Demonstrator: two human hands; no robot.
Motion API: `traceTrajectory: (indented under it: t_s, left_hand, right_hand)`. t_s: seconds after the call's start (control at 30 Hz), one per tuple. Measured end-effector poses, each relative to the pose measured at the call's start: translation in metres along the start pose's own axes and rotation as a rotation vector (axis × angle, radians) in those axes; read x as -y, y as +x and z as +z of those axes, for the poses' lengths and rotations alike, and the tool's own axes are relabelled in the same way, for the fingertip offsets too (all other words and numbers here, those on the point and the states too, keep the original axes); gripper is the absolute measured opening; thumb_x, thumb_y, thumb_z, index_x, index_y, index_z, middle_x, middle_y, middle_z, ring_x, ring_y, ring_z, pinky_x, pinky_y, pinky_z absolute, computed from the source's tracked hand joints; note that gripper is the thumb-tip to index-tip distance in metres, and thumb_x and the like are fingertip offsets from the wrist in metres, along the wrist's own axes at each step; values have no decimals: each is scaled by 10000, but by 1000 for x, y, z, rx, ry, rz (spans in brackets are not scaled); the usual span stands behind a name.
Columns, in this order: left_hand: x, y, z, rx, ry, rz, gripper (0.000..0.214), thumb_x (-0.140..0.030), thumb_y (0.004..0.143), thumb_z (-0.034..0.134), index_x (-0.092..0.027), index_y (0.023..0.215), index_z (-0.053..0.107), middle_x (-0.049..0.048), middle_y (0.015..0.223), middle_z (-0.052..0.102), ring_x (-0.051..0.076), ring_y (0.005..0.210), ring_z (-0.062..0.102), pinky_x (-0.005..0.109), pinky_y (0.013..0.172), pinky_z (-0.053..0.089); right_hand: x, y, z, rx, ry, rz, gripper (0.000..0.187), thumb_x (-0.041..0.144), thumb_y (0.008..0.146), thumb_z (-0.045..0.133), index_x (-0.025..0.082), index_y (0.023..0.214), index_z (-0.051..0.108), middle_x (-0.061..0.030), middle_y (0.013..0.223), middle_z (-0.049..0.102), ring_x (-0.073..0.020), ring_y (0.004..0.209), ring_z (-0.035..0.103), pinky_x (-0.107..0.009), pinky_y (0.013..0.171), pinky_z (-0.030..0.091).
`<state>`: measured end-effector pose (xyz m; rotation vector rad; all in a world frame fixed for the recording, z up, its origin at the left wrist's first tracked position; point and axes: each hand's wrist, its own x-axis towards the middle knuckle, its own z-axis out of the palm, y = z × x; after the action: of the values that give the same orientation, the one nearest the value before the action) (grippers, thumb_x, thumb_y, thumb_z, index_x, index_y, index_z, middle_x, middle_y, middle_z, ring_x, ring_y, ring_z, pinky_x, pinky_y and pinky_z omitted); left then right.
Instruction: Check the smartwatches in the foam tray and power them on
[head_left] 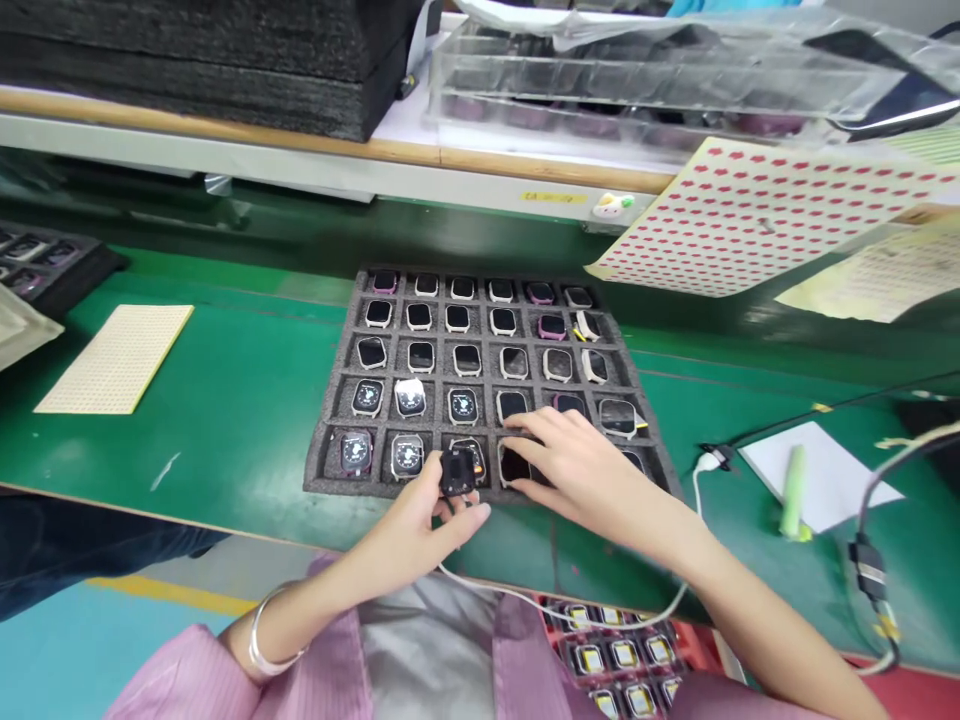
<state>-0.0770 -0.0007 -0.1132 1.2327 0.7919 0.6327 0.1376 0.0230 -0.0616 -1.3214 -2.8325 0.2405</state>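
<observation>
A grey foam tray (319,462) holds rows of square smartwatches in its compartments, several with lit dials in the two nearest rows. My left hand (439,525) is closed on a small black connector block (457,470) with a cable, held over the tray's front edge. Just behind the block, a watch (477,462) is partly covered by it. My right hand (577,465) reaches in from the right, its thumb and fingers about a dark-screened smartwatch (513,466) in the front row. That hand and wrist hide some compartments on the right.
A white cable (570,622) loops below the table edge to the right. Sticker sheets (116,360) lie left; a red-dotted sheet (750,220) hangs from the shelf. White paper (817,475) and a green pen (793,490) lie right. A red crate (694,645) of watch parts sits below.
</observation>
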Motion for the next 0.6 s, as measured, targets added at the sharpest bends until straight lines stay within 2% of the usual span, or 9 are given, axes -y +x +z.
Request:
traceTrajectory:
  t_s: [0.07, 0.17, 0.27, 0.4, 0.5, 0.6]
  left_hand:
    - [0, 10, 7, 37, -4, 14, 244, -376, 891, 533, -186, 1008, 434, 20, 909, 525, 112, 726, 513, 244, 636, 474]
    - [3, 24, 13, 30, -3, 13, 252, -389, 878, 537, -186, 979, 426, 8, 865, 517, 109, 677, 521, 240, 584, 487]
    - [8, 30, 14, 58, 20, -9, 304, -416, 853, 567, -183, 998, 437, 17, 874, 526, 113, 662, 534, 236, 547, 485]
    - [11, 29, 9, 137, -8, -29, 360, -400, 832, 610, -171, 1060, 450, 41, 918, 550, 112, 675, 540, 245, 575, 477]
    - [11, 28, 8, 127, -35, -37, 408, -387, 813, 639, -163, 1095, 447, 24, 864, 536, 122, 678, 552, 263, 594, 490]
    - [10, 28, 8, 83, -38, -25, 401, -374, 805, 650, -169, 1091, 458, 6, 847, 512, 129, 675, 576, 275, 604, 514]
  right_hand:
    - [-6, -6, 2, 27, -42, 37, 250, 166, 781, 706, 144, 1015, 618, -155, 1153, 552, -330, 990, 540, -474, 785, 481]
    - [-14, -10, 13, -16, 4, 65, 271, 190, 773, 715, 150, 1017, 605, -143, 1136, 550, -326, 991, 534, -480, 783, 490]
    - [-22, -15, 19, -134, 200, 82, 269, 224, 773, 706, 177, 1015, 599, -119, 1116, 563, -307, 1007, 551, -482, 835, 486]
    - [-23, -21, 11, -329, 513, 97, 284, 243, 805, 678, 200, 1066, 575, -87, 1098, 584, -249, 1025, 574, -395, 894, 480]
    - [-11, -17, 9, -298, 532, 60, 317, 224, 798, 674, 203, 1094, 561, -74, 1080, 605, -245, 1026, 571, -389, 890, 477]
    - [3, -9, 17, -240, 448, -1, 363, 215, 784, 664, 192, 1125, 541, -86, 1090, 617, -264, 1040, 563, -433, 884, 472]
